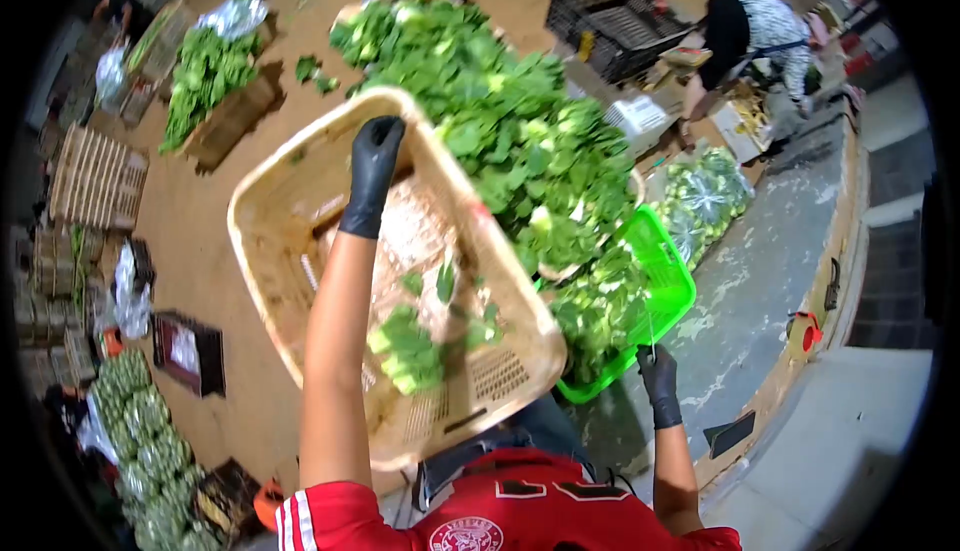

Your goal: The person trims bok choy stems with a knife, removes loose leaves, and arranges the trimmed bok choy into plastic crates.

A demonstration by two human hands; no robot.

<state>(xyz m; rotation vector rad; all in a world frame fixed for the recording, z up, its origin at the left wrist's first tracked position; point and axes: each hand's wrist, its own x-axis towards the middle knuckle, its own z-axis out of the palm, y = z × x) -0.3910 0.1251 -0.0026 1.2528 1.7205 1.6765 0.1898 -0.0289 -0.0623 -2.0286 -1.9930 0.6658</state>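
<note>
A large beige plastic basket point(258, 186) stands tilted in front of me, with a few green leaves point(408, 351) and pale scraps in it. My left hand point(372, 173), in a black glove, is closed over the basket's far inner end; whatever its fingers hold is hidden. My right hand point(658, 383), also gloved in black, is shut on a thin knife point(652, 329) whose blade points away from me. That hand is just beside the bright green basket point(672, 286), which has cut leafy greens point(600, 316) in it. Beyond lies a big heap of leafy greens point(500, 121).
A black crate point(615, 26) lies at the back, near a bending person point(755, 36). Bagged greens point(705, 196) sit at the right. At the left are a box of greens point(225, 116), a dark crate point(188, 353) and several bagged vegetables point(145, 441).
</note>
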